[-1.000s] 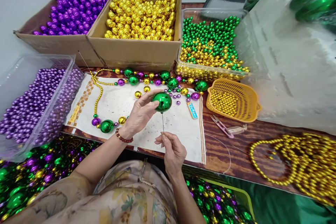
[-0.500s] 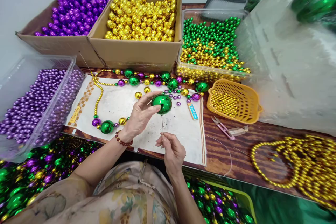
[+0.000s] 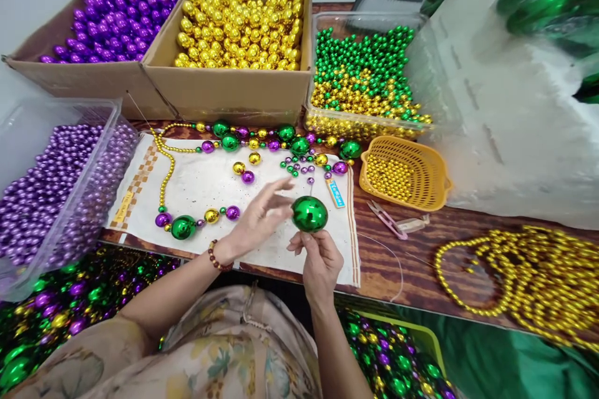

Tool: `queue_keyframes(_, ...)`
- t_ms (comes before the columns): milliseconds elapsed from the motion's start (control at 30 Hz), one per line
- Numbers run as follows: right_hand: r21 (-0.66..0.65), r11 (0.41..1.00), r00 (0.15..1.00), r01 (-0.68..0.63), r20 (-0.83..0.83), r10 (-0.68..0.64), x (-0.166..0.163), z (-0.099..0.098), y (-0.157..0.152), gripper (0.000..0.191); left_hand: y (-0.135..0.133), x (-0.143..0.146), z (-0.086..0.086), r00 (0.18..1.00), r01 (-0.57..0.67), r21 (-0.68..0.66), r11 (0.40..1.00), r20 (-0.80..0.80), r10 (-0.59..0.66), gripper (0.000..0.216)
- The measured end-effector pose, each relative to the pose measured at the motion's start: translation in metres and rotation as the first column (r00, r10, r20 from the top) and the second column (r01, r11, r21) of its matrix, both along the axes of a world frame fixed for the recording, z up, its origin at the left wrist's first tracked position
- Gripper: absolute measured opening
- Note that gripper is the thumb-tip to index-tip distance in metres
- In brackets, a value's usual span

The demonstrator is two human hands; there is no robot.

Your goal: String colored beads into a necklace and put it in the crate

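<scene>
A large shiny green bead (image 3: 309, 214) sits threaded on a thin needle (image 3: 312, 189), whose tip sticks up above it. My right hand (image 3: 321, 265) pinches just under the bead, where the needle's lower part is hidden by the fingers. To the left of the bead, my left hand (image 3: 259, 218) has its fingers apart and holds nothing; its fingertips are slightly blurred. On the white cloth (image 3: 210, 184) lies a strand of green, purple and gold beads (image 3: 183, 227) that runs round its left and far sides. Loose gold and purple beads (image 3: 248, 177) rest beyond my left hand.
Cardboard boxes of purple beads (image 3: 126, 19) and gold beads (image 3: 243, 31) stand behind. Clear bins hold small purple beads (image 3: 51, 181) and green and gold beads (image 3: 365, 68). A yellow basket (image 3: 433, 184), pink thread snips (image 3: 388, 219) and gold bead strands (image 3: 552, 280) lie right.
The green bead has slid down the needle to my right fingers, and the tip now shows above it. My left hand has let go of the bead. A loose purple bead now lies by the gold ones.
</scene>
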State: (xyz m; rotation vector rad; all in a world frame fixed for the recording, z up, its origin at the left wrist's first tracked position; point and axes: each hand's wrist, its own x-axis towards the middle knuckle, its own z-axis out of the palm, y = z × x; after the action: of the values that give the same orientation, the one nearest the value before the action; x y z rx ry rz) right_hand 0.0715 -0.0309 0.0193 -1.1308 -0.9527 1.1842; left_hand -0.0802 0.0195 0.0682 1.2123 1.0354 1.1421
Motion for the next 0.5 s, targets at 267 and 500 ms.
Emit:
queue_keyframes(267,-0.076,0.995,0.997,0.071,-0.002,-0.072,0.05,-0.018,-0.011,0.019,0.077,0.023,-0.044,0.628,0.202,0.298,0.933,-0.771,0.111,0.02)
queue_keyframes(500,-0.072,0.988,0.989,0.137,0.074,-0.132,0.061,-0.023,-0.021,0.018,0.101,0.061,-0.065,0.443,0.43,0.305,0.85,-0.891,0.096,0.022)
